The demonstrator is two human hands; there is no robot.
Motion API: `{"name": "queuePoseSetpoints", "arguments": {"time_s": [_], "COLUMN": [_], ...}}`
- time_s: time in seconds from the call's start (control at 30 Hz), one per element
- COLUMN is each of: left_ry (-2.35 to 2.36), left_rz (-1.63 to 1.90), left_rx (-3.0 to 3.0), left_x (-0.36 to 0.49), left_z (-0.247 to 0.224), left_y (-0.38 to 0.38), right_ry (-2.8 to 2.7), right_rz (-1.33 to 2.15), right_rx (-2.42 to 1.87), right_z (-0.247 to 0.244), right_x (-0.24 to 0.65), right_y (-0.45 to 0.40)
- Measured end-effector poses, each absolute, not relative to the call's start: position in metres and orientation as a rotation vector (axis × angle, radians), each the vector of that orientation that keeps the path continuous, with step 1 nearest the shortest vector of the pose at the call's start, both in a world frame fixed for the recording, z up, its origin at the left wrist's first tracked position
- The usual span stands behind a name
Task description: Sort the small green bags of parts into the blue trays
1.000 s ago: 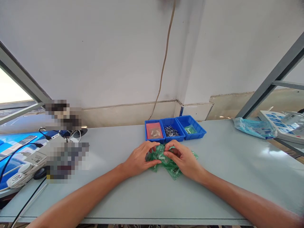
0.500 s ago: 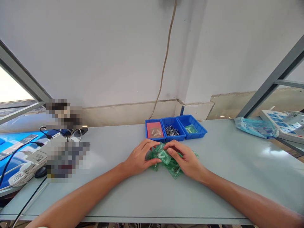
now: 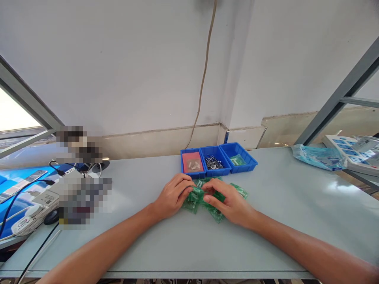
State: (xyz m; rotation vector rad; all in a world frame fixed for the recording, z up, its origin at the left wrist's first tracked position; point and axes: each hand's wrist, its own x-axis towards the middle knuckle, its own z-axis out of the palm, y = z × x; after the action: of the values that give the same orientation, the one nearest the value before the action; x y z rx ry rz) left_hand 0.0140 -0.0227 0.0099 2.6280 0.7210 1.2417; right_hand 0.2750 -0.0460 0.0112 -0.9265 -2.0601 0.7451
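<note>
The left hand (image 3: 174, 197) pinched one green bag (image 3: 196, 194), likely to steady it; the right hand (image 3: 233, 200) curved at its other end, grip unclear. At least four other bags (image 3: 217, 215) lay on the worktop (image 3: 166, 248), with three blue trays (image 3: 243, 169) just beyond, presumably for easy reach.

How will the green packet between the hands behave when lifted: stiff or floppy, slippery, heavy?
The green packet is probably floppy: it looks like thin, see-through plastic. It may be a bit slippery, since its surface looks smooth and shiny. Likely light, too: the left hand seems to pinch it only near one end.
</note>
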Motion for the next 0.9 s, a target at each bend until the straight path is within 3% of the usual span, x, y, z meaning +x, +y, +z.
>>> {"name": "queuePoseSetpoints", "arguments": {"time_s": [0.17,0.47,0.9], "left_ry": [0.733,0.761,0.758], "left_rz": [1.235,1.234,1.229], "left_rx": [2.645,2.666,2.679], "left_x": [0.0138,0.0148,0.0149], "left_z": [0.0094,0.0069,0.0092], "left_y": [-0.0221,-0.0211,-0.0227], "right_ry": [-2.027,-1.894,-1.908], "right_rz": [0.691,0.918,0.736], "right_rx": [-0.992,-1.073,-1.106], "right_z": [0.0118,0.0109,0.0112], "right_x": [0.2741,0.2751,0.2745], "right_y": [-0.0444,-0.0462,-0.0415]}}
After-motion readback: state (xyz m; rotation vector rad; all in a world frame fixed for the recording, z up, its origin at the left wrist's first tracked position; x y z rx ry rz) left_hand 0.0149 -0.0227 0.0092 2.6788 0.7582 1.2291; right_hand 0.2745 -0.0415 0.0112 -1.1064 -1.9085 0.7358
